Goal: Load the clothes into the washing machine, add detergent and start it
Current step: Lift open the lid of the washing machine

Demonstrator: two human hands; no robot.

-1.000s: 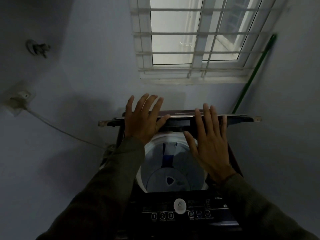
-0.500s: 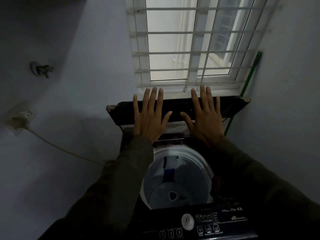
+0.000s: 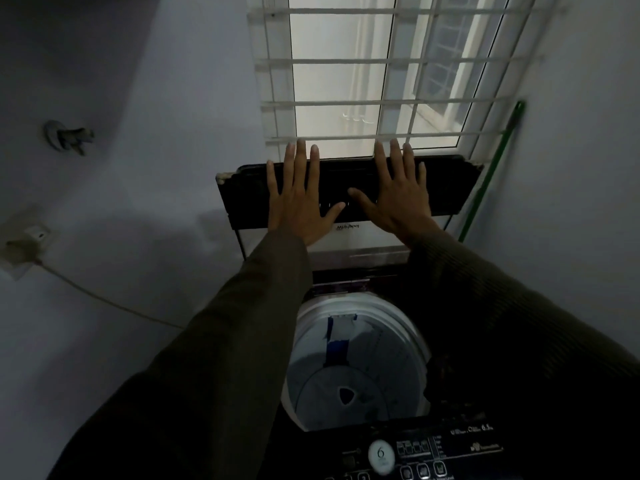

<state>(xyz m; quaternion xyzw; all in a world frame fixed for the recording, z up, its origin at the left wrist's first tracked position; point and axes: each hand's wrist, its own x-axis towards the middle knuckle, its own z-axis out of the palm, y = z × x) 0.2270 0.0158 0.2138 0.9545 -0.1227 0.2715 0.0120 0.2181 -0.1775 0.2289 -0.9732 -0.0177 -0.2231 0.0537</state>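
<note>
A dark top-loading washing machine stands below me, its round white drum (image 3: pixel 356 362) open and lit pale. Its control panel (image 3: pixel 415 455) with a white dial lies at the near edge. The dark folding lid (image 3: pixel 446 188) stands raised against the window. My left hand (image 3: pixel 298 199) and my right hand (image 3: pixel 398 195) lie flat on the lid with fingers spread, side by side. I see no clothes or detergent in view.
A barred window (image 3: pixel 381 74) sits right behind the lid. A green pole (image 3: pixel 491 171) leans in the right corner. On the left wall are a tap (image 3: pixel 65 136), a socket (image 3: pixel 26 244) and a cable running to the machine. Walls close in on both sides.
Both hands have pushed the lid up and back, from half-folded over the drum to standing nearly upright against the window. The drum is now fully uncovered.
</note>
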